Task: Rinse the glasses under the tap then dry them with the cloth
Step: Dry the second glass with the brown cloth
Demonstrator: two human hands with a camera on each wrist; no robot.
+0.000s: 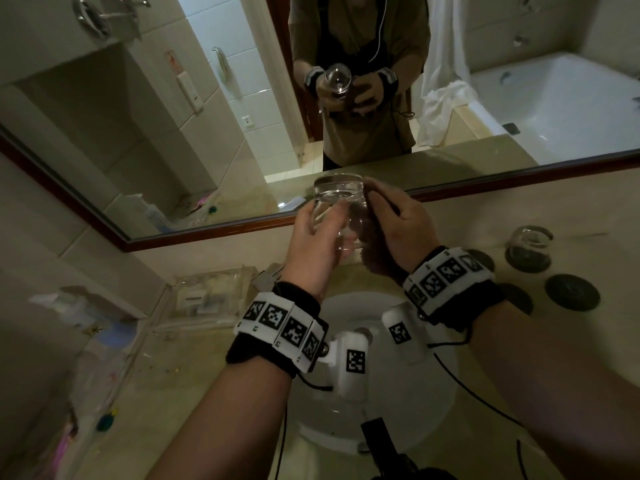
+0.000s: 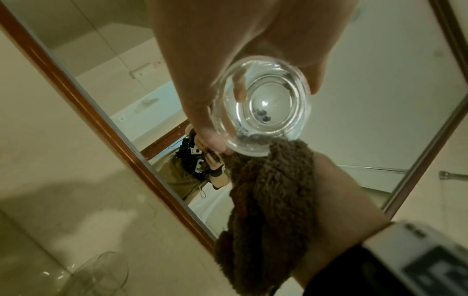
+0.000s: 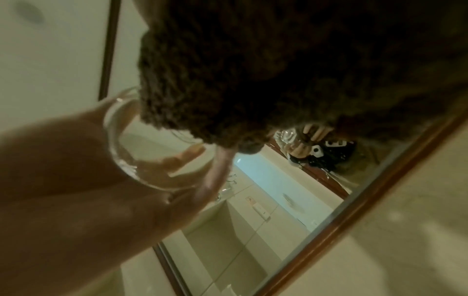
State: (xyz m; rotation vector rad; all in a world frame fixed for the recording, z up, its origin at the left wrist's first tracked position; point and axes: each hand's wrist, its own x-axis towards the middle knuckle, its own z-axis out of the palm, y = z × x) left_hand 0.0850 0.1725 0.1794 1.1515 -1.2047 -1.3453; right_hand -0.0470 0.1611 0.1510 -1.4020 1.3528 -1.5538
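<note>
Fluffy brown cloth (image 1: pixel 375 261) against round glass (image 1: pixel 341 209) (clear).

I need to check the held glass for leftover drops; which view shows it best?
Left wrist: the glass fills the centre, seen base-on and sharp. The head view shows its side between both hands, smaller. The right wrist view shows only a blurred part behind the cloth.

Mirror (image 1: pixel 145 140) with brown frame on the wall above a beige counter (image 1: pixel 194 368). White basin (image 1: pixel 349 306) set in the counter. Clear plastic box (image 1: pixel 211 299) left of the basin. Dark round coasters (image 1: pixel 572 292) on the right. Bathtub (image 1: pixel 568 95) reflected in mirror.
</note>
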